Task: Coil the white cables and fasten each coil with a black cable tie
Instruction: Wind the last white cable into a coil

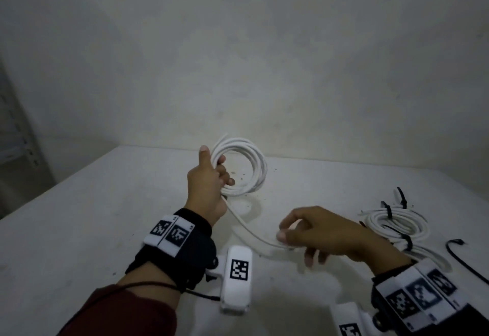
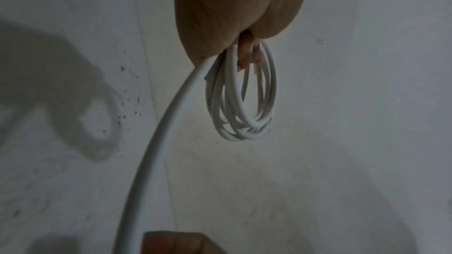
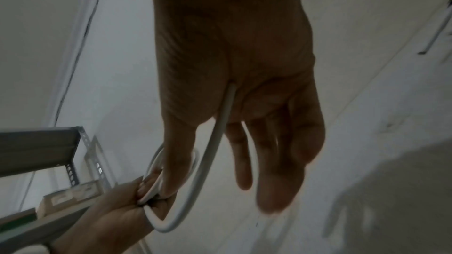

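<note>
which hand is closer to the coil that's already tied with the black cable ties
Right. The right hand pinches the loose cable run just left of the tied coil; the left hand is farther left, gripping the unfinished coil.

no words, brands or numbers can be read anywhere; the wrist bands [image 1: 171,235] and wrist cameras [image 1: 238,269] carry only black-and-white square marker patterns.
</note>
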